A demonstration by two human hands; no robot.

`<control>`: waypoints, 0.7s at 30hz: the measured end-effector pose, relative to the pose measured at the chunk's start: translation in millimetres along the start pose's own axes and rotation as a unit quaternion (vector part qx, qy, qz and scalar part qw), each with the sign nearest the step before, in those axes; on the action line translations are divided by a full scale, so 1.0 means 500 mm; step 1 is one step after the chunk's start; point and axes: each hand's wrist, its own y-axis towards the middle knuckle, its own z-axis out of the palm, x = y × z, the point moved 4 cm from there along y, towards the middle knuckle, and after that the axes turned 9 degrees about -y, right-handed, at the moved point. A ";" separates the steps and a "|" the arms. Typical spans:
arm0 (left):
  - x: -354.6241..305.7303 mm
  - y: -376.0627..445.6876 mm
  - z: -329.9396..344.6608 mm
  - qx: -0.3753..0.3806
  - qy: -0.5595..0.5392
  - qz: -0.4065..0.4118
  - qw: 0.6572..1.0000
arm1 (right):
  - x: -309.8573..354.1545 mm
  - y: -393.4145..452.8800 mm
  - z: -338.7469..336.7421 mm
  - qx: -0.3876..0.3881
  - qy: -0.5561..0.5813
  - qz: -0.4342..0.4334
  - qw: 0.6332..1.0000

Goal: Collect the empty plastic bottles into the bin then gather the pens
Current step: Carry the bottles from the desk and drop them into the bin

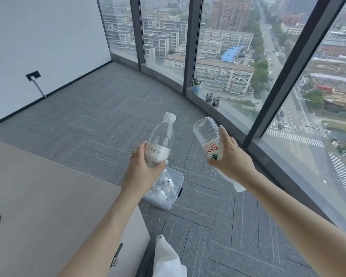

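My left hand (pixel 142 164) grips a clear bottle with a white cap and white label (pixel 161 136), held upright. My right hand (pixel 231 156) grips a second clear bottle with a red and white label (pixel 207 134), held upside down with its base up. Another bottle (pixel 233 181) pokes out under my right wrist, neck down. Both hands hover above a clear plastic bin (pixel 168 196) on the carpet, which holds several empty bottles. No pens are in sight.
A beige desk (pixel 48 196) fills the lower left. Two black mesh pen cups (pixel 213 99) and a small potted plant (pixel 196 84) stand on the window sill. Grey carpet stretches to the white wall. My white-clad leg (pixel 168 258) shows below.
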 end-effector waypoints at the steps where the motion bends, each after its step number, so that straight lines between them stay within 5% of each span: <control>1: 0.011 0.023 0.007 0.002 -0.003 -0.009 1.000 | -0.004 0.019 0.011 0.006 0.000 0.001 1.000; 14: 0.261 0.459 0.097 0.025 0.039 -0.116 0.992 | 0.050 0.436 0.274 0.099 0.036 -0.008 0.994; 21: 0.493 0.619 0.158 0.002 0.073 -0.201 0.977 | 0.015 0.542 0.522 0.262 0.026 0.027 0.964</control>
